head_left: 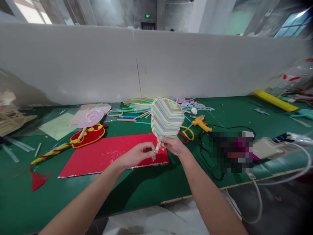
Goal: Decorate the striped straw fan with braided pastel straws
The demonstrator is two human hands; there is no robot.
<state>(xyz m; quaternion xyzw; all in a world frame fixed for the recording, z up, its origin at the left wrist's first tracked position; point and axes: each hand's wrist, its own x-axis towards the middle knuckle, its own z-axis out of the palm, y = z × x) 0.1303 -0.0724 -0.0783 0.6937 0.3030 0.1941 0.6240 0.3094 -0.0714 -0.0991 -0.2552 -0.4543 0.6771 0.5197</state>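
A round hand fan [167, 117] covered in pastel striped pipe cleaners is held upright in front of me. My right hand [174, 146] grips it at the base of the disc. Lower down, the fingers of my left hand [144, 152] pinch its twisted handle [158, 143] near the bottom end. Beneath my hands lies a red board [107, 153] with a pale, rough front edge. Left of the board rests a red fan [89, 135] with yellow trim, a twisted handle and a red tassel [39, 179].
Loose pipe cleaners [137, 106] are heaped behind the fan. A yellow glue gun [201, 124] and its black cable lie to the right, near a blurred-out object [231, 151]. Purple discs [91, 117] and paper sheets [57, 125] lie back left. A white partition [97, 65] borders the green table [234, 114].
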